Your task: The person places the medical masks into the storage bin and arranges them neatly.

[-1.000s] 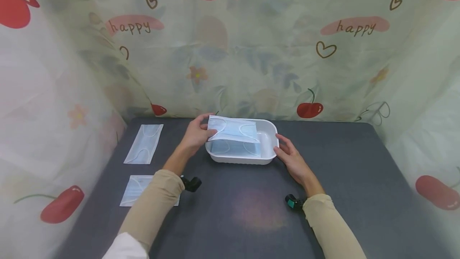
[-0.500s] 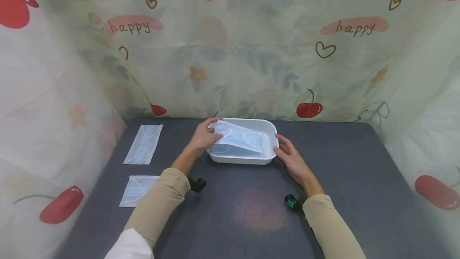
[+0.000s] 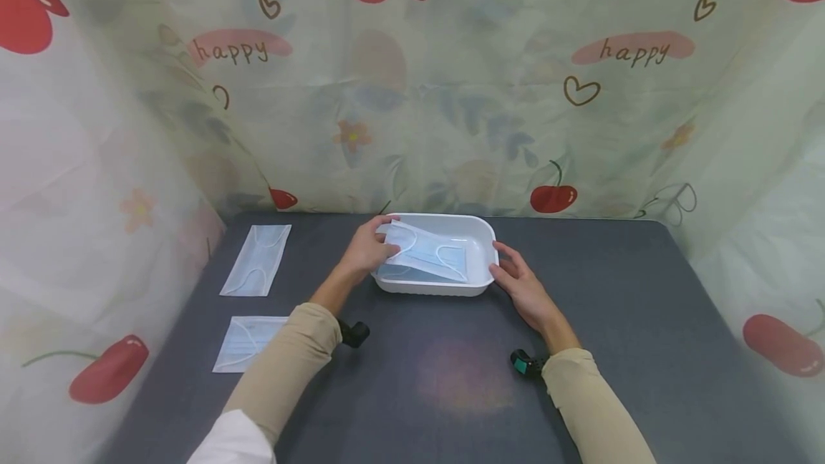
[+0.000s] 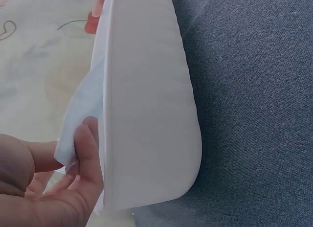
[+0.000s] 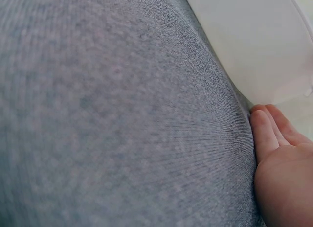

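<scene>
Head view: one pale fabric curtain (image 3: 425, 127), printed with red cherries and the word "happy", behind and to both sides. One dark grey, fabric-covered table (image 3: 464, 335). One white, round-cornered, plastic-looking rectangular tray (image 3: 438, 290), near the table's far edge; best kept from sliding.

Face masks, light blue, rectangular, thin pleated material, four visible. Far loose mask (image 3: 256, 261) and near loose mask (image 3: 248, 344), on the table left of the tray, the latter partly hidden by a beige fabric sleeve (image 3: 283, 360). Lower mask (image 3: 412, 276), lying in the tray. Held mask (image 3: 425, 253), slanting above it, left end raised, right end down inside the tray; whether that end touches is unclear.

Left hand (image 3: 367, 246): thumb and fingers pinching the held mask's left end. Advisable: square its edges to the lower mask, lower that end flat, then release.

Right hand (image 3: 525, 291): fingers extended against the tray's right end, no mask in it; light, steady pressure should suffice.

White cord ear loops (image 3: 437, 254), on the held mask's face: likeliest to snag a withdrawing finger.
</scene>
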The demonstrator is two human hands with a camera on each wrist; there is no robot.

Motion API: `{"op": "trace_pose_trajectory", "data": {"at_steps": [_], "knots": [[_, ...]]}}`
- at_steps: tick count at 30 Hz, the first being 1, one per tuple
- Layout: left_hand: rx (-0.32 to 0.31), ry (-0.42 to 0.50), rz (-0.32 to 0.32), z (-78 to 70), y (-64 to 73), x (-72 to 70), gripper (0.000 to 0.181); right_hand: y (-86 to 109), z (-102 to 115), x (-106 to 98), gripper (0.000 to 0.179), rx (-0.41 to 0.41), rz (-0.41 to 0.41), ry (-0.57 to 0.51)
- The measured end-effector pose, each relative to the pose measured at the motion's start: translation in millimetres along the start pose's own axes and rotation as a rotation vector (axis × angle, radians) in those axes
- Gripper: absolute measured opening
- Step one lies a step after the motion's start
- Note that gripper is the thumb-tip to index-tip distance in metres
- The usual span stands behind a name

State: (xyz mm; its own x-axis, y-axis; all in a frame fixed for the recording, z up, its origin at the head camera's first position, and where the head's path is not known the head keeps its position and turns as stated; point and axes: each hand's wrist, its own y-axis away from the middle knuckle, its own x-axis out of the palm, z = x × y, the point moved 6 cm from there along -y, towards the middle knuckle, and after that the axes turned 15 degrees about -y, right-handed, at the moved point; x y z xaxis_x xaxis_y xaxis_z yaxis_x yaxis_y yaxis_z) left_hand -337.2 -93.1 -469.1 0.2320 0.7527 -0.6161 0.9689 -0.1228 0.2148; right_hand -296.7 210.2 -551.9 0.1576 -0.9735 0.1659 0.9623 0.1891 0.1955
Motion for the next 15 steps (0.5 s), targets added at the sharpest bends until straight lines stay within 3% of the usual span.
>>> {"op": "trace_pose_trajectory", "data": {"at_steps": [9, 15], "knots": [[0.025, -0.205, -0.066, -2.9, 2.3, -1.6, 0.07, 0.2, 0.9, 1.8, 0.061, 0.0, 0.0, -0.005], [0.033, -0.235, -0.106, -7.7, 8.8, -4.7, 0.077, 1.2, 1.0, 1.4, 0.062, -0.003, 0.004, -0.012]]}}
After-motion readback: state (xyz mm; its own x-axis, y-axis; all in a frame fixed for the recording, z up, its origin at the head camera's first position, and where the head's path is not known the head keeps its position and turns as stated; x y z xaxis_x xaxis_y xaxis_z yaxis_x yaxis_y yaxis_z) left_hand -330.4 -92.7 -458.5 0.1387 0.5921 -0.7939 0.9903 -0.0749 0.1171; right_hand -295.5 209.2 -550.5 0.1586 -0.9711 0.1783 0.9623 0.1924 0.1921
